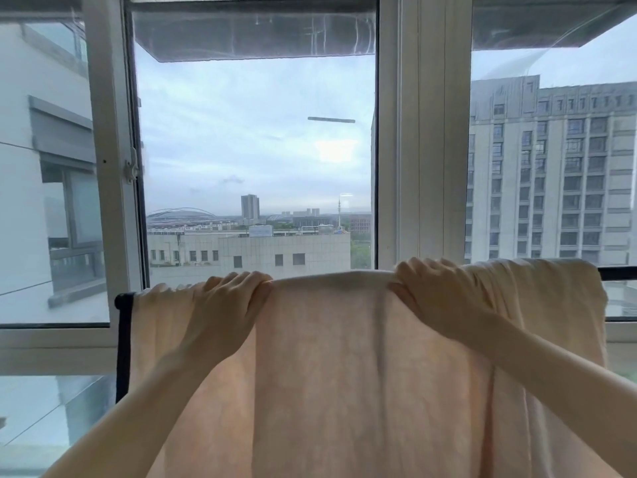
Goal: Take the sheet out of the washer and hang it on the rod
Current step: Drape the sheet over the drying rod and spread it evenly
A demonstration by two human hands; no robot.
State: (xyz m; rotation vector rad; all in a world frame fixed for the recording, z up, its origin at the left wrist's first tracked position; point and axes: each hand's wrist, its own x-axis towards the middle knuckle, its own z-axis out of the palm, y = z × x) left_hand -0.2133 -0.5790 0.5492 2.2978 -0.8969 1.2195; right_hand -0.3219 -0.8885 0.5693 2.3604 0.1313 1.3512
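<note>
Sheet (344,357) draped over horizontal rod (617,273); left hand (227,305) and right hand (437,298) both pinch its top fold, side by side.

I can't see the rod (617,272) under my fingers (241,279); the sheet (344,357) covers it between its bare ends. Fingertips of both hands curl behind the fold, hidden. Sheet's bottom runs off frame.

A white-framed window (410,132) shows an overcast sky and grey city buildings (551,167).
</note>
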